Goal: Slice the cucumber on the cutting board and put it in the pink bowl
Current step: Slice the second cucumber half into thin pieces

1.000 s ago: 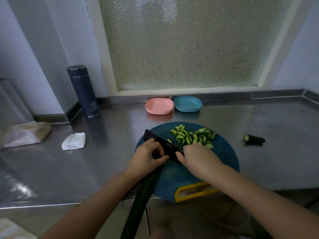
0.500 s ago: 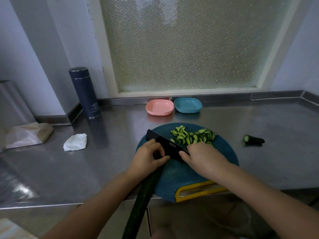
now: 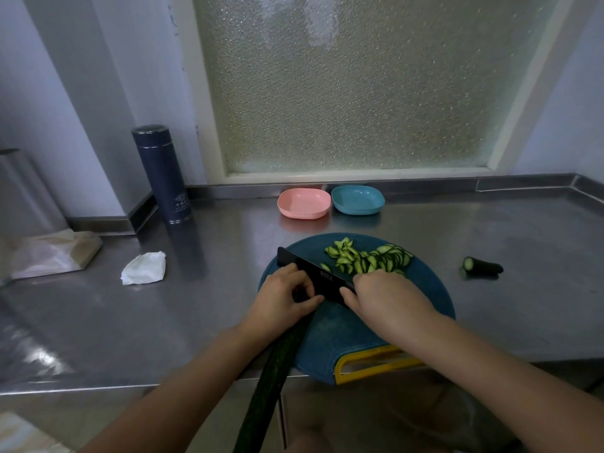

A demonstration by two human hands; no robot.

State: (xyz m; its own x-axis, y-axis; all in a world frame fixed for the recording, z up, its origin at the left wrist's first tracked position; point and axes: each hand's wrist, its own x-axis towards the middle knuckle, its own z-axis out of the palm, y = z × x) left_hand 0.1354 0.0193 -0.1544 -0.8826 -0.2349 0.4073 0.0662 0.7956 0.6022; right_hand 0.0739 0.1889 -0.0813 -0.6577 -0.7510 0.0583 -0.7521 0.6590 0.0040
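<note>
The cucumber [image 3: 277,371] lies with its far end on the cutting board [image 3: 343,335], and its long dark body runs back over the board's near left edge. The left hand [image 3: 284,299] curls its fingers over that far end and holds it down on the board. The right hand [image 3: 389,302] is closed round the handle of the knife [image 3: 313,276], whose black blade stands across the board, touching the left hand's fingers. A heap of cucumber slices [image 3: 369,259] lies on the board's far side, beyond the blade. The pink bowl [image 3: 304,203] sits behind the board with a blue bowl [image 3: 358,199] just beside it. A cut cucumber stub [image 3: 482,266] lies on the steel counter [image 3: 490,322], right of the board. A crumpled tissue [image 3: 143,268] and a dark flask [image 3: 162,174] are well left of the board.
</note>
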